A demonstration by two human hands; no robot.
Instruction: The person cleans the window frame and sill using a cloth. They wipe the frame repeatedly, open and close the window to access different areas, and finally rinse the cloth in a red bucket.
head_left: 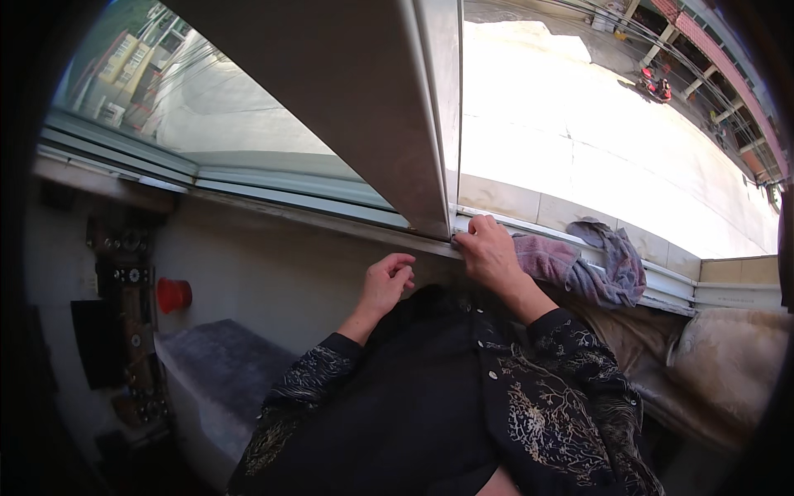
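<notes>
My right hand [490, 251] is at the lower corner of the sliding window's frame [441, 155], its fingers curled over a greyish bit of cloth on the sill track. Just right of it a damp-looking pink and grey cloth [549, 255] lies bunched along the window track [667, 280]; whether the bit under my fingers belongs to it is hidden by the hand. Lower and to the left, my left hand [386, 282] hovers before the wall with fingers bent and apart, holding nothing. Beside it, the closed glass pane [248, 118] stands above the sill.
A red plastic container [173, 295] stands at the left near a grey fabric-covered surface [229, 372]. Shiny beige-brown fabric [732, 353] is heaped at the lower right. Outside the open window lie a tiled ledge [558, 211] and a street far below.
</notes>
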